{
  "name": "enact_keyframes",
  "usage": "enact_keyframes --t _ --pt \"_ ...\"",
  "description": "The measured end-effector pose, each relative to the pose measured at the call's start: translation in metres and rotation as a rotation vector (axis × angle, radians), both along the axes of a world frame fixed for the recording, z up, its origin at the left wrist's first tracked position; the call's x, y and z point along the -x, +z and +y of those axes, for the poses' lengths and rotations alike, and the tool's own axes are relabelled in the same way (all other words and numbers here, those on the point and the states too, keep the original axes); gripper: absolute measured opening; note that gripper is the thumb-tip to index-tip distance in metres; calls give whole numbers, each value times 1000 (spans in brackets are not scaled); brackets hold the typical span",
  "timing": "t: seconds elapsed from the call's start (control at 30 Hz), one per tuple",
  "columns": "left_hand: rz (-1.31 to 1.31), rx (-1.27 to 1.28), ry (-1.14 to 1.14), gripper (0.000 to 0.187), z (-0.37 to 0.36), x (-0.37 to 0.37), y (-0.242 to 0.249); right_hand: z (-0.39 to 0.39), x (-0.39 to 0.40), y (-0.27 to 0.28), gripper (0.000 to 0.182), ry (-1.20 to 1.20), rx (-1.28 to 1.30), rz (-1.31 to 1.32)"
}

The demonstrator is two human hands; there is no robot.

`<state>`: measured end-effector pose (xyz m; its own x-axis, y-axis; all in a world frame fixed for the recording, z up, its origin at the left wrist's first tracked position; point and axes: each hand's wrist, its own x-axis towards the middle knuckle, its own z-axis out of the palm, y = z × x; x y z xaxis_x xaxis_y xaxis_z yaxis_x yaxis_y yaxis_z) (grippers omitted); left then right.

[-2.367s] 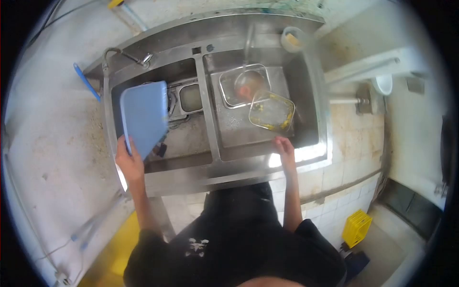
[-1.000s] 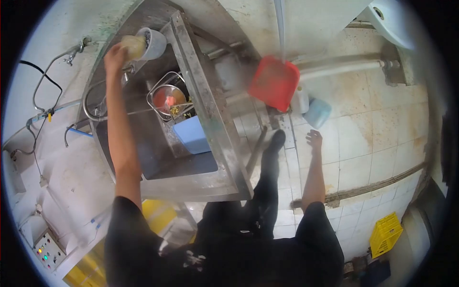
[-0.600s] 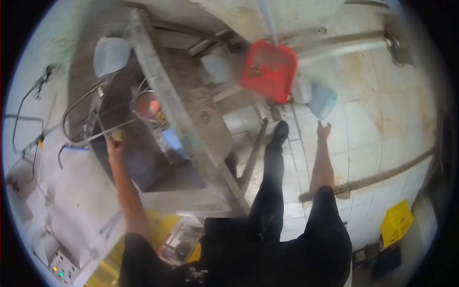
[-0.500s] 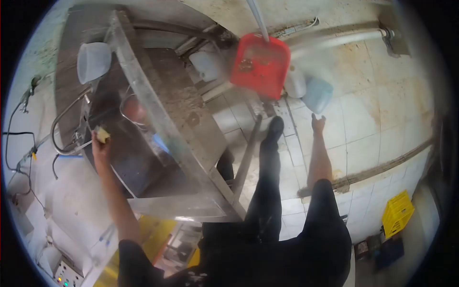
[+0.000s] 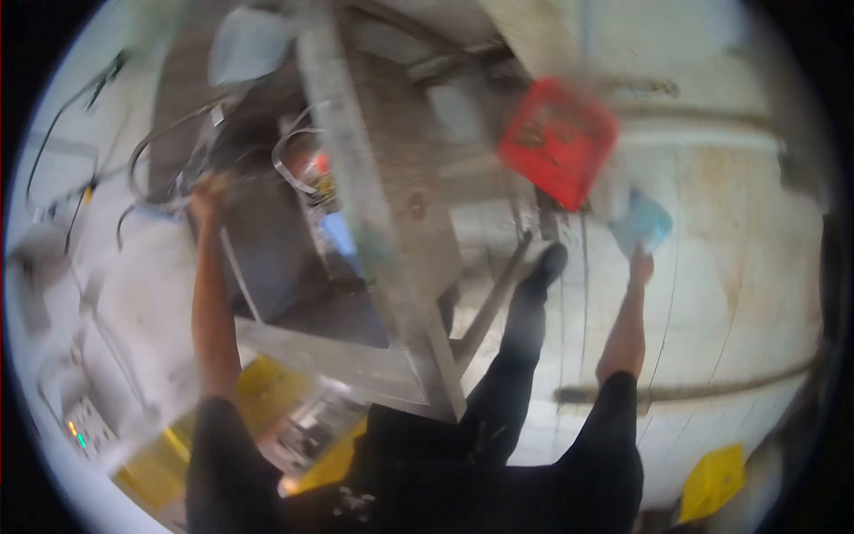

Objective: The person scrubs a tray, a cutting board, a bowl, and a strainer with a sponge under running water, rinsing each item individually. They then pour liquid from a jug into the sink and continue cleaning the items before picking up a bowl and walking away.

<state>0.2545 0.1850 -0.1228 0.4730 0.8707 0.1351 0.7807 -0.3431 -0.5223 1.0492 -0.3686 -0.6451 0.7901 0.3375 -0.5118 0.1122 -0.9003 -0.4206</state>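
My left hand (image 5: 206, 201) is closed over the sink, beside the tap (image 5: 142, 182). A yellow sponge (image 5: 221, 185) is in its fingers, smeared by motion. On the other side, my right hand (image 5: 640, 264) reaches down past the sink with its fingers closed on the near end of a light blue plastic container (image 5: 648, 222). The exact grip is blurred. A red dustpan (image 5: 560, 142) lies to the left of the container.
The steel sink (image 5: 356, 178) has a raised rim running between my arms. A white tub (image 5: 249, 46) stands at its far end, and a metal-handled pail (image 5: 302, 151) sits inside near a blue item (image 5: 341, 238). A yellow crate (image 5: 714, 482) is at lower right.
My right hand has gone from open beside the light blue container to closed on it, and the container has shifted towards me. My left hand has moved nearer the tap. The view has swung.
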Motion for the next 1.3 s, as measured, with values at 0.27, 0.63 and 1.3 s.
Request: enact_keyframes --t 0.27,0.63,1.3 --pt "-981 -63 849 54 -19 -56 10 -50 39 92 77 -23 81 -27" --pt "-2168 311 604 29 -70 -125 -5 -190 127 266 66 -76 -26 20" --pt "-1637 413 722 55 -7 -119 -51 -223 244 644 39 -133 -422 -437"
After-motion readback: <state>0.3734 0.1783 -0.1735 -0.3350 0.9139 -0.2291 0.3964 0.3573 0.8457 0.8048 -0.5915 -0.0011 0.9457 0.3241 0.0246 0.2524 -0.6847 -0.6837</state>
